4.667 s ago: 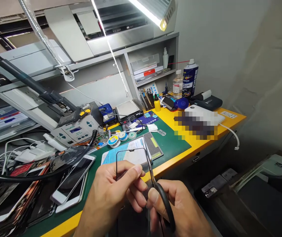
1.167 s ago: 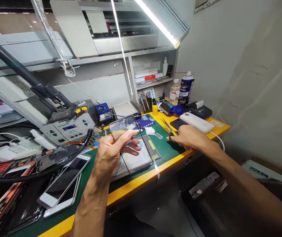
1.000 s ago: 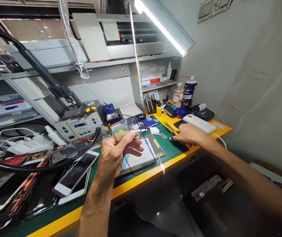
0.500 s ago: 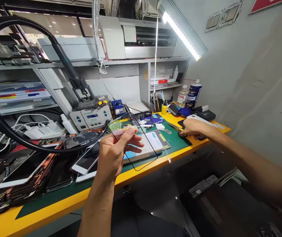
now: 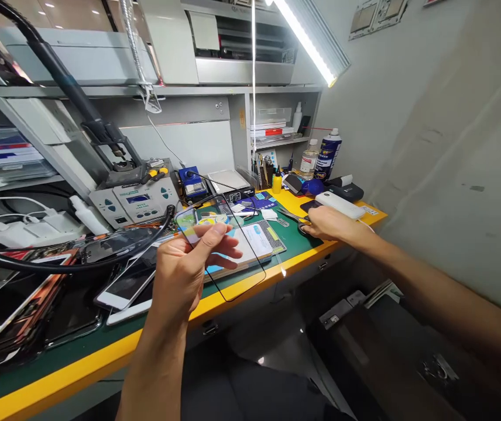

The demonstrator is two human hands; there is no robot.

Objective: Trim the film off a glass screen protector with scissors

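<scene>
Two hands are over the green mat [image 5: 305,248]: the left hand [image 5: 184,272] grasps a black-edged phone glass [image 5: 250,245] between thumb and fingers; the right hand [image 5: 332,225] curls at the scissors [image 5: 294,217], grip I cannot tell.

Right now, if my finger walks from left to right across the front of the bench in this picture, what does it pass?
Pile of phones → white phone → left hand pinching a black-edged glass phone screen → scissors → right hand

Pale wall [image 5: 443,146], grey shelving [image 5: 237,134]; strip light [image 5: 307,44]
</scene>
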